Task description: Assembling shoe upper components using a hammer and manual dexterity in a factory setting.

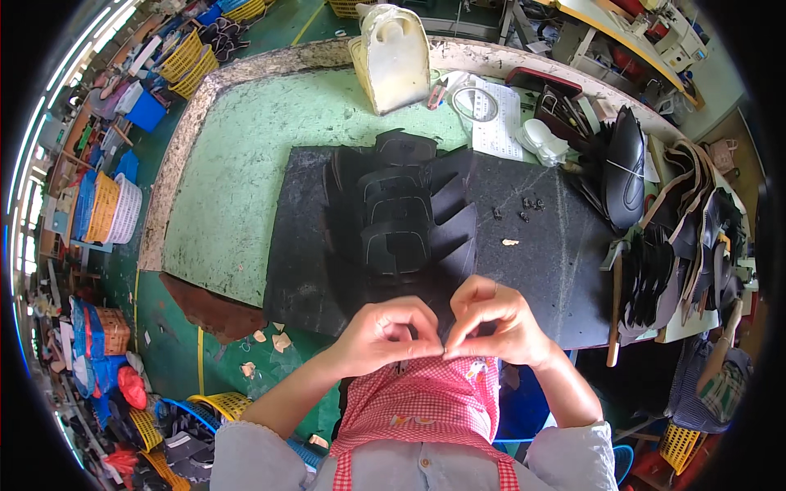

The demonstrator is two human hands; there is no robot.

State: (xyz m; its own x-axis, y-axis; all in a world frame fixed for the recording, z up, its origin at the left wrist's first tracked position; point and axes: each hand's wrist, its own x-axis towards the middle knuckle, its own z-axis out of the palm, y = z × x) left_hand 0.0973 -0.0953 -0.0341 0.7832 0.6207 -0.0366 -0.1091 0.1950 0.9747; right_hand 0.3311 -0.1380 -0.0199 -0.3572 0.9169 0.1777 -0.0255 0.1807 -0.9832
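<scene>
Left hand (395, 331) and right hand (498, 326) meet over a red checked apron (422, 405), thumbs and forefingers pinched narrow; whether they hold something tiny, I cannot tell. Just beyond, black pieces (397, 210) lie overlapping on a dark board (536, 282).

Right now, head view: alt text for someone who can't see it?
A person's left hand and right hand, each pinching, meet in front of a red checked apron; anything held is too small to tell. Beyond them, fanned black pieces lie on a dark mat on a green worktable.
</scene>
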